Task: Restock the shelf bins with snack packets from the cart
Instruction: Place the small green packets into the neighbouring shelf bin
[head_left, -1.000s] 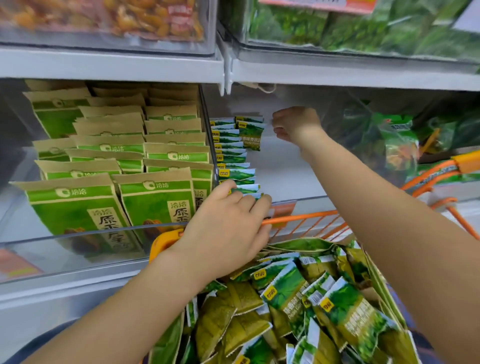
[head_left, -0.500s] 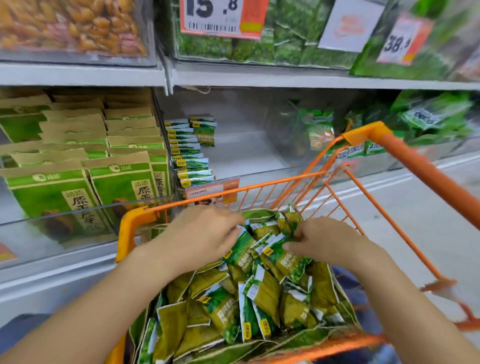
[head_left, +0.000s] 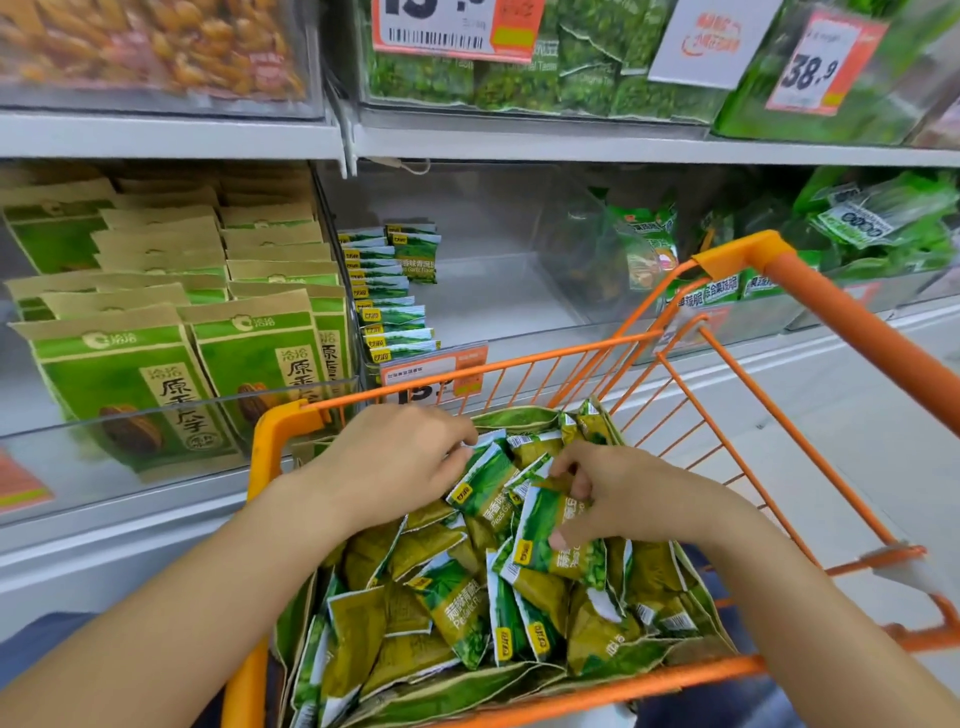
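Right hand (head_left: 618, 499) is curled around a green snack packet (head_left: 550, 525), thumb low on its face, fingertips over the top edge; packet tilted, lifted slightly off the pile. Left hand (head_left: 400, 462) palm down, fingers bent over the top of another green packet (head_left: 485, 486) just beside the right one; looks like a pinch at its upper corner, but the grip itself is hidden under the knuckles. Both forearms come in from the bottom corners and meet over the middle of the orange cart (head_left: 810, 291). Cart basket holds a loose heap of the same green packets (head_left: 457, 613) inside an opened green bag liner. Cart sits right against the shelf (head_left: 171, 137). Behind it the target bin (head_left: 509, 291) has one row of matching packets (head_left: 389, 306) stacked upright along its left wall, rest of the floor bare. Left of that, a bin of big kraft-and-green seed bags (head_left: 130, 384). A price tag (head_left: 434, 371) sits on the bin front just above the cart rim.
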